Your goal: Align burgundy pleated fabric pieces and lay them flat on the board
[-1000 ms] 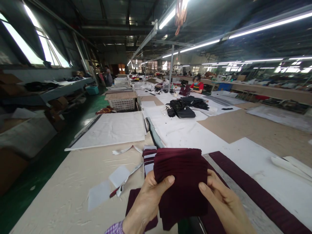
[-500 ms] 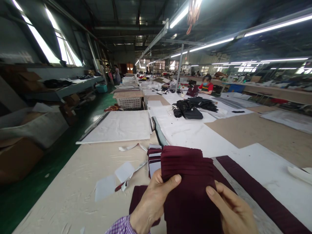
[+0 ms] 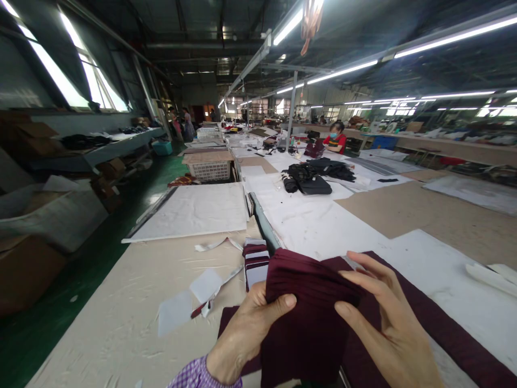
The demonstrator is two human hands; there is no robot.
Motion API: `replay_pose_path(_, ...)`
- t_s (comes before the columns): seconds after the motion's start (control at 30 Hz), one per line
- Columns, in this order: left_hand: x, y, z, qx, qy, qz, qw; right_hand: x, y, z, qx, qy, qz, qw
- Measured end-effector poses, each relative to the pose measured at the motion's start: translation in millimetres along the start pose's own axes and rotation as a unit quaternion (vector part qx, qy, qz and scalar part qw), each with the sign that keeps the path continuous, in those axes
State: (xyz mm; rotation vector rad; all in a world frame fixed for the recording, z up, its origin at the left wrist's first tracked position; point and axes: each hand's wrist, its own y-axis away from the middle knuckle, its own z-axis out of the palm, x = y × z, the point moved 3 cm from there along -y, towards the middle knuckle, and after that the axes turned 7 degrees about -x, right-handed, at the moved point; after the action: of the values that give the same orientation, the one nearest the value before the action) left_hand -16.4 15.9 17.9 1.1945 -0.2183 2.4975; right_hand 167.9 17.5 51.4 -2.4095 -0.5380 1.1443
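Observation:
My left hand [image 3: 258, 318] is closed on a stack of maroon fabric pieces [image 3: 305, 323], its thumb flat across the front. The stack's upper edges are stepped and lean back. At the stack's right side is my right hand [image 3: 388, 312], thumb and fingers spread apart, fingertips by the upper right edge. Whether they touch the cloth is hard to tell. Behind the stack lies a small pile of maroon and pale grey pieces [image 3: 256, 264]. A long maroon strip [image 3: 444, 323] runs along the table to the right; more maroon cloth lies below my left hand.
White scraps [image 3: 175, 312] and a torn strip lie on the beige table cover [image 3: 121, 312] at left. Farther off are a white sheet stack [image 3: 197, 213], a plastic crate [image 3: 210, 171] and black garments [image 3: 311, 178]. A person in red [image 3: 336, 141] sits beyond.
My right hand has loosened from the stack's right edge, moving up with its fingers spreading. The stack's top now bends and its layers have shifted; my left hand keeps its hold.

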Motion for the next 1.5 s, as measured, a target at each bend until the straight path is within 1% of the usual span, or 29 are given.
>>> replay_pose_path(0.07, -1.1, 1.0, 3.5, -0.03, -0.031, -0.017, 0.999, -15.9, -9.9, -3.2, -0.023, 0.054, -0.078, 0.995)
replay_pose_path(0.1, -1.5, 1.5, 5.0, -0.041, -0.043, -0.024, 0.998, -22.4, -13.6, -4.0, -0.029, 0.069, -0.101, 0.992)
replay_pose_path(0.2, -0.9, 2.7, 6.6, -0.051, -0.068, -0.025, 0.996, -33.3, -19.3, -4.8, -0.033, 0.08, -0.127, 0.988)
replay_pose_path(0.3, 0.2, 3.5, 4.7, -0.054, -0.083, -0.024, 0.995, -36.6, -20.4, -4.7, -0.044, 0.092, -0.152, 0.983)
replay_pose_path(0.4, -0.4, 4.1, 2.4, -0.059, -0.088, -0.035, 0.994, -36.9, -22.2, -4.5, -0.069, 0.107, -0.161, 0.979)
replay_pose_path(0.57, -0.9, 5.4, 4.4, -0.075, -0.083, -0.043, 0.993, -41.5, -23.9, -8.5, -0.042, 0.1, -0.186, 0.977)
replay_pose_path(0.67, 0.7, 6.1, 7.4, -0.082, -0.091, -0.04, 0.992, -43.7, -23.4, -8.4, -0.058, 0.109, -0.184, 0.975)
replay_pose_path(0.73, 2.1, 6.5, 9.1, -0.08, -0.1, -0.036, 0.991, -43.4, -23.6, -7.8, -0.074, 0.118, -0.168, 0.976)
replay_pose_path(0.8, 3.0, 6.9, 10.3, -0.073, -0.104, -0.036, 0.991, -43.3, -24.2, -8.1, -0.072, 0.118, -0.158, 0.978)
replay_pose_path(0.9, 4.1, 7.2, 11.3, -0.067, -0.112, -0.041, 0.991, -45.6, -24.8, -9.5, -0.06, 0.102, -0.18, 0.976)
replay_pose_path(1.0, 5.2, 6.9, 11.2, -0.064, -0.131, -0.049, 0.988, -46.8, -25.4, -10.2, -0.067, 0.095, -0.198, 0.973)
replay_pose_path(1.17, 6.4, 7.3, 12.4, -0.059, -0.163, -0.051, 0.984, -43.3, -27.4, -8.6, -0.087, 0.103, -0.17, 0.976)
replay_pose_path(1.27, 5.8, 7.7, 12.8, -0.055, -0.159, -0.058, 0.984, -42.0, -27.8, -9.0, -0.085, 0.088, -0.162, 0.979)
replay_pose_path(1.33, 6.6, 7.3, 12.0, -0.051, -0.14, -0.044, 0.988, -37.8, -27.3, -10.3, -0.087, 0.073, -0.141, 0.984)
replay_pose_path(1.37, 7.3, 7.0, 10.9, -0.046, -0.122, -0.032, 0.991, -33.5, -26.7, -10.9, -0.093, 0.061, -0.114, 0.987)
replay_pose_path(1.43, 9.1, 6.3, 6.6, -0.017, -0.075, -0.006, 0.997, -20.8, -23.8, -10.9, -0.113, 0.013, -0.034, 0.993)
replay_pose_path(1.5, 10.6, 5.9, 1.3, 0.029, -0.04, 0.016, 0.999, -8.0, -17.6, -7.3, -0.147, -0.079, 0.048, 0.985)
